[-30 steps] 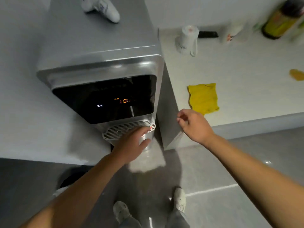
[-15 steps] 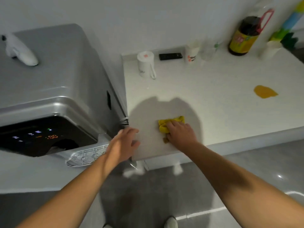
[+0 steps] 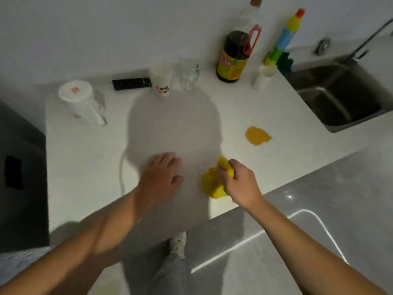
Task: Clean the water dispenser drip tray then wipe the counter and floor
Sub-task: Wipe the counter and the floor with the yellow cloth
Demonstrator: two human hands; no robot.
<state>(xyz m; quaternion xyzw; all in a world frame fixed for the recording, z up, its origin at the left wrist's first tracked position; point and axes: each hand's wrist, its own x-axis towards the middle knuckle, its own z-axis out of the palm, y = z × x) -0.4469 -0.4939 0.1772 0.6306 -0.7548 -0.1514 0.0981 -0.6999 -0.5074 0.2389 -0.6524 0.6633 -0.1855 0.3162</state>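
Observation:
My right hand (image 3: 240, 182) grips a crumpled yellow cloth (image 3: 210, 184) near the front edge of the white counter (image 3: 89, 158). My left hand (image 3: 159, 177) rests flat on the counter, palm down with fingers spread, to the left of the cloth. An orange-yellow spill (image 3: 257, 136) lies on the counter beyond and to the right of the cloth. The water dispenser (image 3: 21, 167) shows only as a dark side at the far left; its drip tray is out of view. The grey floor (image 3: 297, 241) lies below the counter edge.
Along the back wall stand a white lidded jug (image 3: 80, 101), a black remote (image 3: 131, 83), a paper cup (image 3: 161, 80), a glass (image 3: 188, 76), a dark sauce bottle (image 3: 234, 58), a small white cup (image 3: 262, 77) and a colourful bottle (image 3: 282, 39). A steel sink (image 3: 340, 96) sits right.
The view has swung right from the dispenser to the counter. My right hand has taken hold of the yellow cloth and bunched it up. My left hand left the dispenser for the counter.

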